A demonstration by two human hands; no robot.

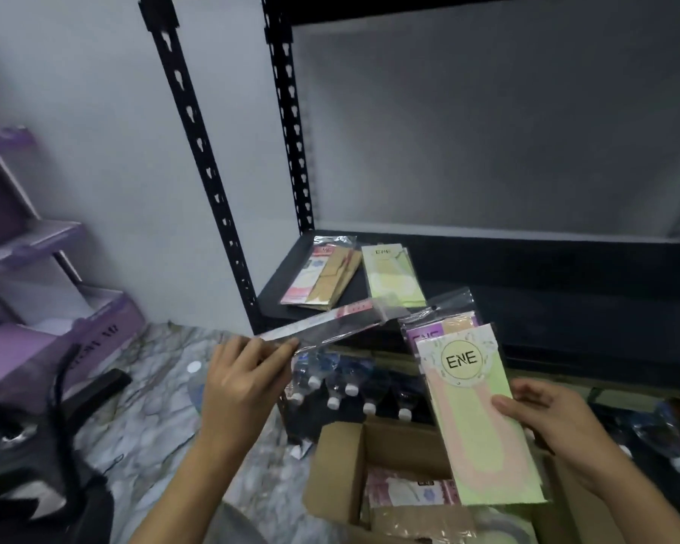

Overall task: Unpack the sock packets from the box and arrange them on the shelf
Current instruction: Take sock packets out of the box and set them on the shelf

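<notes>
Two sock packets lie flat on the black shelf (527, 268): a pink-and-tan packet (322, 276) at left, a green packet (393, 274) just beside it. Left hand (244, 386) pinches the near end of a clear-wrapped packet (322, 323), seen nearly edge-on, far end over the shelf's front edge. Right hand (554, 429) grips a held stack (476, 410), green ENE card in front, thumb on its face, above the open cardboard box (338, 477). More boxed packets (409, 492) lie inside. Capped bottles (346, 386) stand under the shelf.
</notes>
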